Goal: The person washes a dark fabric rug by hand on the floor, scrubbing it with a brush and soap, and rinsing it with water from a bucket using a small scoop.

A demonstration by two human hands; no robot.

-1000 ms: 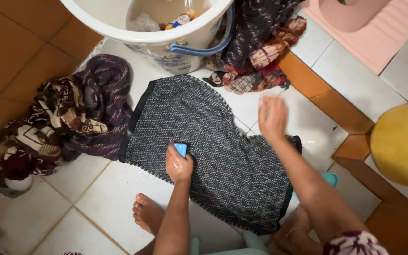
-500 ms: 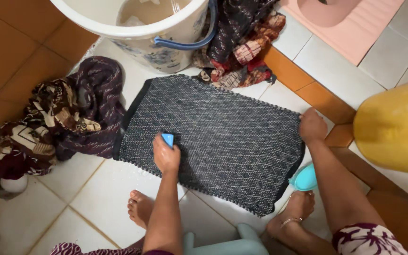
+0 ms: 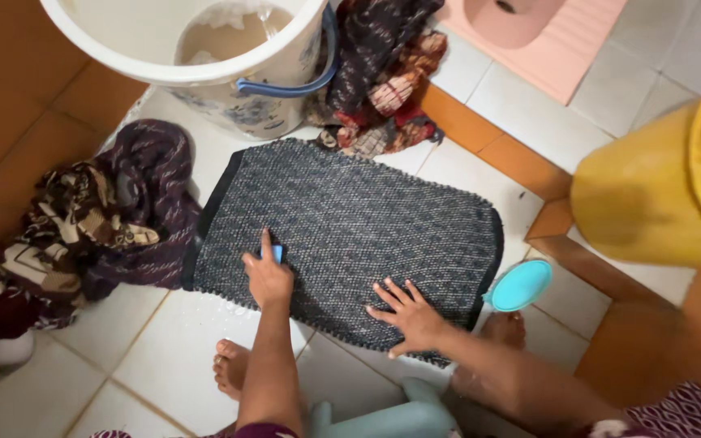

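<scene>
The mat [image 3: 342, 243] lies flat below the bucket [image 3: 196, 57]. The left hand [image 3: 268, 280] grips a blue bar [image 3: 277, 253] (soap, likely) on it; the right hand [image 3: 409, 315] presses flat, fingers spread. Scrubbing looks barely begun.

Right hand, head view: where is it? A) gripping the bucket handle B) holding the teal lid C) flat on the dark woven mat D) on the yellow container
C: the right hand lies palm down with fingers spread on the dark woven mat, near its front edge, while the left hand presses a small blue object onto the same mat.
</scene>
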